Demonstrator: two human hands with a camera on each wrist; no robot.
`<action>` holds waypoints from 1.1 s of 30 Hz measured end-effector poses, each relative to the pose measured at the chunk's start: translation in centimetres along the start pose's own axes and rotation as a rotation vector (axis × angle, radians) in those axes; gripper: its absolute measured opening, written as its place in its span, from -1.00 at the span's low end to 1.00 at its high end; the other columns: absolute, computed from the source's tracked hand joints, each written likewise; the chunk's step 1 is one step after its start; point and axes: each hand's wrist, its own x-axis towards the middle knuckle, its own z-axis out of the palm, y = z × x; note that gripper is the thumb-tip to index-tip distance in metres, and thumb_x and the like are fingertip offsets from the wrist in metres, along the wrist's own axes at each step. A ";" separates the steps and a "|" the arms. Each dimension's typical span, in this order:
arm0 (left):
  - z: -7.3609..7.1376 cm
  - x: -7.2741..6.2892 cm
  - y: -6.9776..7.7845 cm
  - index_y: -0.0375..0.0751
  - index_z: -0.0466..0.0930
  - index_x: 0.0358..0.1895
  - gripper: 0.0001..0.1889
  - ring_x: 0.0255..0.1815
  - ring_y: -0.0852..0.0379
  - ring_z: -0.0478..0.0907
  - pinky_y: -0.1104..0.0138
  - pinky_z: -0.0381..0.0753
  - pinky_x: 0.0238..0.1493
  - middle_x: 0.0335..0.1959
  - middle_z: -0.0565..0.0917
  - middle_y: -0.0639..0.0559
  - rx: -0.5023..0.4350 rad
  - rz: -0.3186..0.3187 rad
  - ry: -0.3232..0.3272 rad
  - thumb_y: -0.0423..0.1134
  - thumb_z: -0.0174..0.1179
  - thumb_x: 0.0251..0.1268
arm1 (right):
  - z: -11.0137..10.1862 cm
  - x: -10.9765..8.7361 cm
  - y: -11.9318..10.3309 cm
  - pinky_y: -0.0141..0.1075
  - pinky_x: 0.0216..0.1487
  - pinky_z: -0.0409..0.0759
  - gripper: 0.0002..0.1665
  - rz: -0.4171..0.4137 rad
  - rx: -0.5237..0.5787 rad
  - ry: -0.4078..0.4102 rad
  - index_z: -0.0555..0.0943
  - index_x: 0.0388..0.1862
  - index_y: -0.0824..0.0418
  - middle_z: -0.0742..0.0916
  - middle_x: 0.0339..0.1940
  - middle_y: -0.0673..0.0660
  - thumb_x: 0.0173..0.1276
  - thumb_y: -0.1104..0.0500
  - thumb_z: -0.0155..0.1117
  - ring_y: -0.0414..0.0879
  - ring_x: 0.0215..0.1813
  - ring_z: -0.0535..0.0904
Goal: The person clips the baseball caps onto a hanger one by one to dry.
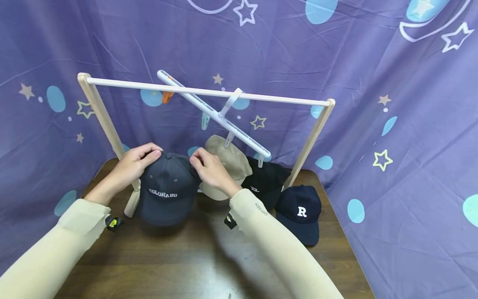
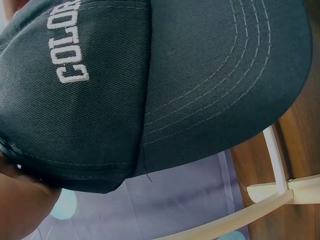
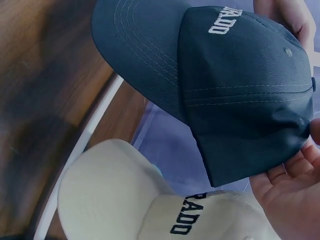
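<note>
Both hands hold a dark navy Colorado baseball cap (image 1: 167, 187), brim down, in front of the rack's left half. The left hand (image 1: 135, 162) pinches the crown's left side, and the right hand (image 1: 213, 169) grips its right edge. In the right wrist view, the right fingers (image 3: 300, 170) are under the cap's fabric with the thumb over it. A white clip hanger (image 1: 209, 110) hangs tilted from the rod, its left end higher. A beige cap (image 1: 228, 160) and a black cap (image 1: 267, 180) hang from its clips. An orange clip (image 1: 167, 97) and a teal clip (image 1: 205, 121) hold nothing.
A wooden rack with a white rod (image 1: 142, 85) stands at the back of the brown table (image 1: 157, 265). Beside its right leg lies a navy cap with a white R (image 1: 300, 211). A purple patterned curtain (image 1: 403, 104) surrounds the table's back and sides.
</note>
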 end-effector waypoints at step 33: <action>1.1 4.7 3.0 -0.10 0.69 0.13 -0.62 0.02 0.16 0.51 0.33 0.39 0.04 0.06 0.67 -0.02 -0.022 -0.097 0.027 0.09 0.06 0.69 | -5.9 1.4 -2.1 -0.26 -0.13 0.51 -0.78 0.043 -0.113 0.054 0.64 -0.05 0.15 0.66 -0.32 0.05 0.70 0.09 0.08 -0.09 -0.24 0.58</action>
